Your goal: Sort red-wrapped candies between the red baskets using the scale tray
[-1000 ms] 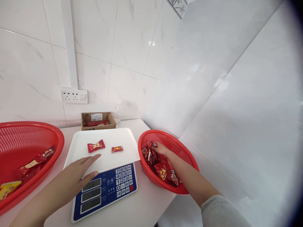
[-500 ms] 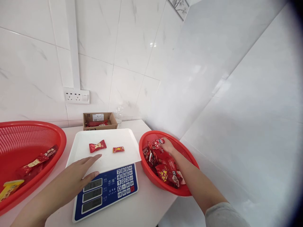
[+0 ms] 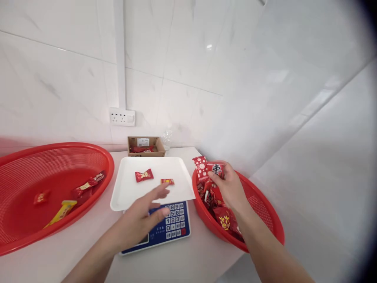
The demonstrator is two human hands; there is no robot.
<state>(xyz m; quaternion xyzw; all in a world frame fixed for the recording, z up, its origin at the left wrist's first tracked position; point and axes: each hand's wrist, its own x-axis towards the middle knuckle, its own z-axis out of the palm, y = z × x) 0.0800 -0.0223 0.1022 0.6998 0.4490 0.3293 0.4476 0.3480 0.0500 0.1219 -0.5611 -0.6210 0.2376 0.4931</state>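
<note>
Right hand, grip clamped on red packets, one printed with a bold dark character, above the right basket; left hand, grip apart, over the scale, keys numbered 0–9.

walls: white marble-look tile | outlet: under vertical conduit | counter: white | light: glare on tile

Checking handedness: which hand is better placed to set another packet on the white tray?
Probably the right hand: it grips red packets above the basket, beside the tray. The left hand hovers empty over the keypad.
</note>
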